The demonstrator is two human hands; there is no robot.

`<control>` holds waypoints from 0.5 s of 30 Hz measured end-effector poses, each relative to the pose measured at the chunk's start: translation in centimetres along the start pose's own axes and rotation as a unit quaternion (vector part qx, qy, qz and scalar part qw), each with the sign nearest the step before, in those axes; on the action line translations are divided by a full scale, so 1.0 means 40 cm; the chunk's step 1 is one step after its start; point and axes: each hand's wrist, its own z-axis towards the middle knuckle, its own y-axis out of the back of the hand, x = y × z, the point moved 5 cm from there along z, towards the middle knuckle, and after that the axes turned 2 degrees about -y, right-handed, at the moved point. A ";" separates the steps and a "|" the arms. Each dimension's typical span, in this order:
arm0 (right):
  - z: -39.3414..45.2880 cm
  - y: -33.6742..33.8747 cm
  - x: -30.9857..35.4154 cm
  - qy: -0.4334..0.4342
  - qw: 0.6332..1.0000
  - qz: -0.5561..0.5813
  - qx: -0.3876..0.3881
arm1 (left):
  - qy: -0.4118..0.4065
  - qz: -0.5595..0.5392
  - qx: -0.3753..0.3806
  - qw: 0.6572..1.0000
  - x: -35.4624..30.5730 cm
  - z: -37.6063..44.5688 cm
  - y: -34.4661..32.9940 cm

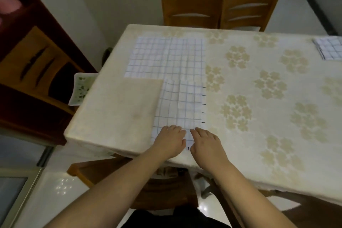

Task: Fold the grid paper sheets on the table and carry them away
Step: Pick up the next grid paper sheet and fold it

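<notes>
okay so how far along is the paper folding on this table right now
Possibly done: a small folded grid stack sits at the table's far right edge. In hand: the left hand and right hand press flat on the near end of a partly folded grid sheet. Left: finishing that fold, folding the large flat grid sheet, and carrying everything away.

Left hand [169,140] and right hand [205,143] — flat, palms down, side by side.

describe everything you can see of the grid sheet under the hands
The grid sheet is white paper with dark ruled squares, lying flat and creased near the table's near left edge. One folded flap overlaps its right part. The left hand and right hand press palm-down on its near end. A larger grid sheet lies just beyond.
</notes>
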 end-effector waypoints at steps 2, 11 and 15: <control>0.013 -0.033 -0.020 -0.031 0.999 0.010 0.016 | -0.022 -0.001 0.056 0.998 -0.008 0.038 -0.051; 0.048 -0.109 -0.038 -0.118 0.992 0.019 0.029 | -0.072 -0.010 0.106 0.992 0.032 0.121 -0.177; 0.062 -0.122 -0.021 -0.140 0.990 0.019 0.021 | -0.079 -0.003 0.076 0.994 0.046 0.128 -0.185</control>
